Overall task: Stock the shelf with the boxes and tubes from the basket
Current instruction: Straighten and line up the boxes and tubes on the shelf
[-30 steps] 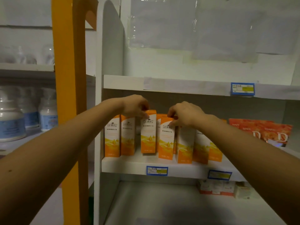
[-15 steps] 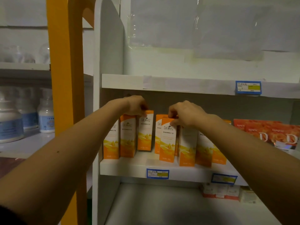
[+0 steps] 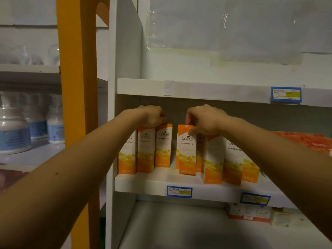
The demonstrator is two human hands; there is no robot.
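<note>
Several upright orange-and-white boxes (image 3: 186, 150) stand on the shelf (image 3: 143, 184).

Tall orange-and-white boxes (image 3: 186, 150) stand upright in a row on the white middle shelf (image 3: 143, 184) (a gap splits three at the left from a more crowded, unevenly staggered group at the right).
</note>
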